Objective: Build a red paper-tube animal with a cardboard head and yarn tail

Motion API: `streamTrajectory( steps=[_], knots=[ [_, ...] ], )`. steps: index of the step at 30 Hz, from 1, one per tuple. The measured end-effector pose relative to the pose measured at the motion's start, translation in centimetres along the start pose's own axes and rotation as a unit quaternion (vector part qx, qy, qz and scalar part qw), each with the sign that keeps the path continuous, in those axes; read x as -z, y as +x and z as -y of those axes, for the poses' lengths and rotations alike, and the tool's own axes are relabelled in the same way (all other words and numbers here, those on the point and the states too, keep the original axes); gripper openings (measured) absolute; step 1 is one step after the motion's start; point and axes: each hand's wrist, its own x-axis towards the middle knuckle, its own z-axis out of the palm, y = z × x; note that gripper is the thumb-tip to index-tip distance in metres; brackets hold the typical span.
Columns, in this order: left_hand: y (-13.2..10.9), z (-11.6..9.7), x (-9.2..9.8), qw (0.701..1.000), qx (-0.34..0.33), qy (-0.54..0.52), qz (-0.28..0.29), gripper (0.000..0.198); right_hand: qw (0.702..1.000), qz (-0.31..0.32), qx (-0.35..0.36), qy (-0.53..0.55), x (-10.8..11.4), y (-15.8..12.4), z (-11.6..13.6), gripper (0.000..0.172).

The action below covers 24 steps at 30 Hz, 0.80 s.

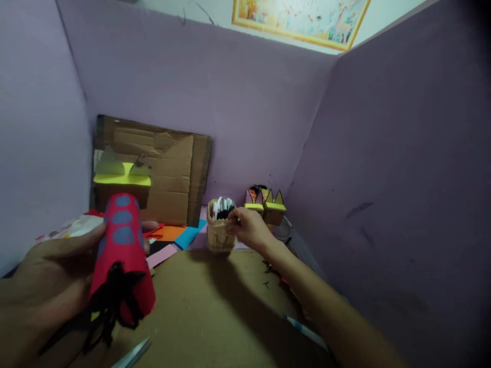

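Note:
My left hand (57, 276) is wrapped round a red paper tube (126, 255) with blue-grey dots and black strands at its near end. Just beyond the tube is a yellow-topped cardboard box (123, 186) with two pointed ears; whether the two are joined I cannot tell. My right hand (249, 227) reaches forward, its fingers closed at the right rim of a small brown container (220, 237). White and black items stick up out of this container. Its base looks slightly blurred.
A brown cardboard sheet (161, 174) leans on the purple back wall. Coloured paper pieces (187, 235) lie before it. Small eared boxes (274, 207) stand at back right. A white-blue pen (305, 329) and scissors (134, 352) lie near the front of the cardboard work surface (184, 301).

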Motion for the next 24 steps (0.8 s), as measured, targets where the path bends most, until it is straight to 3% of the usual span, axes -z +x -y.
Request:
streamTrajectory(
  steps=[3,7,10,14,18,20,24],
  knots=[
    [0.3,0.0,-1.6,0.998,0.004,0.037,0.052,0.044,0.999,0.025,0.015,0.018,1.4,-4.8,1.2,0.017],
    [2.0,0.7,-3.6,0.975,0.074,0.022,0.210,0.034,0.998,0.045,-0.003,0.035,1.8,-10.3,2.1,0.021],
    [4.0,1.8,-5.5,0.955,0.096,0.031,0.279,0.036,0.998,0.058,-0.034,0.012,2.3,-12.0,2.6,0.021],
    [7.8,3.7,-8.2,0.935,0.142,0.055,0.321,0.039,0.997,0.062,-0.049,-0.008,3.1,-12.9,2.9,0.020],
    [11.3,4.9,-10.2,0.937,0.151,0.054,0.312,0.040,0.998,0.032,-0.043,0.015,3.8,-14.1,2.5,0.034],
    [12.1,4.7,-10.7,0.933,0.152,0.067,0.320,0.041,0.998,0.006,-0.044,0.048,4.7,-14.5,2.2,0.031],
    [11.7,2.7,-10.6,0.904,0.127,0.134,0.386,0.045,0.971,-0.152,-0.098,0.159,8.0,-13.5,1.8,0.017]
  ],
)
